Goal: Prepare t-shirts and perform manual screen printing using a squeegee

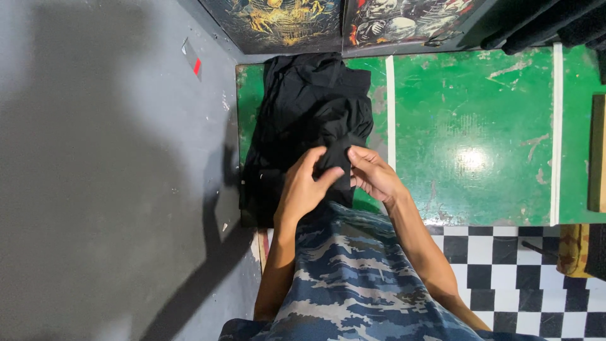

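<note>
Cloth (303,120), black, soft and matte, heaped in loose folds at the left end of the table (473,126); its left edge hangs a little past the table's edge. Weave too dark to read; a few pale specks near the lower left corner. Table top is green, glossy paint, scuffed and chipped to grey in patches, crossed by two white stripes and catching a bright glare spot mid-surface.

Left hand (306,186) curled, fingers bent over a bunched fold at the near edge of the cloth, thumb pressing the fabric from the side; grip closed on the cloth. Right hand (372,175) just beside it, fingers also folded in, pinching the same bunch from the right. Fingertips of both hands nearly meet over the fold. Both forearms bare, angled up from the lower frame and converging at the cloth.

Shirt (353,284) on the person is blue-grey camouflage, blotchy pattern. Floor (511,271) below the table on the right is black-and-white checker tile. Wall (95,158) at left is flat grey, smooth, with a strong shadow across it. Two dark pictures (341,22) with yellow and red figures stand at the table's far edge. Wooden block (597,151) at the far right edge, only partly in view.
</note>
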